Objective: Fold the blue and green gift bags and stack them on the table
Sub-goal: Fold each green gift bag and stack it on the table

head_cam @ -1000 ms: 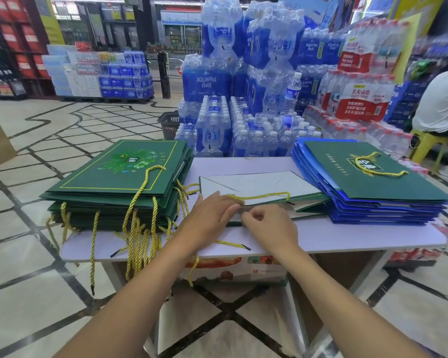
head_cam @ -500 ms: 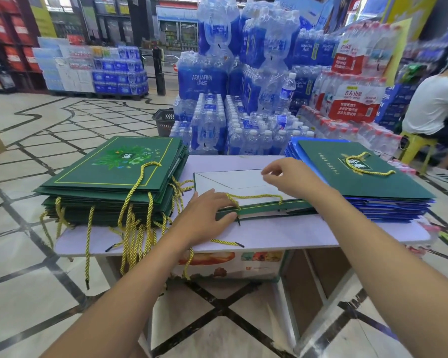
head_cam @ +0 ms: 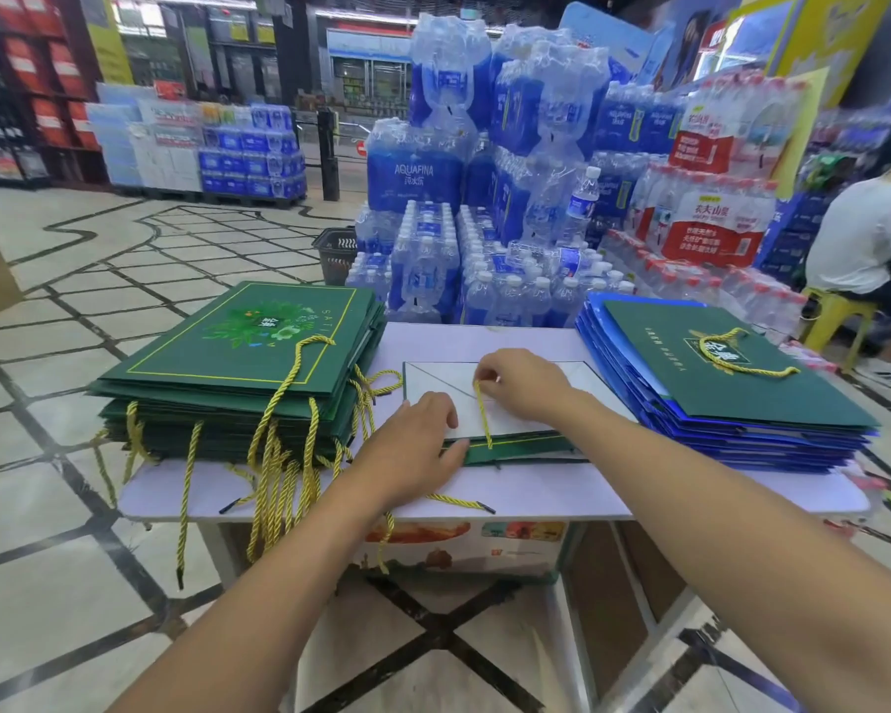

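The flattened green gift bag (head_cam: 525, 447) lies at the middle of the table (head_cam: 536, 491), its white inner panel facing up, under both hands. The left hand (head_cam: 412, 445) rests flat on the bag's near left corner, fingers fairly straight and pressing down. Just beyond it, the right hand (head_cam: 523, 385) pinches the yellow rope handle (head_cam: 483, 416), which runs from its fingertips back to the bag's near edge. Left of the left hand sits a stack of green gift bags (head_cam: 258, 347) with cords dangling off the table; right of the right hand, a stack of blue gift bags (head_cam: 716, 434) topped by a green one (head_cam: 741, 383). Beyond the hands stand packs of bottled water (head_cam: 433, 280).
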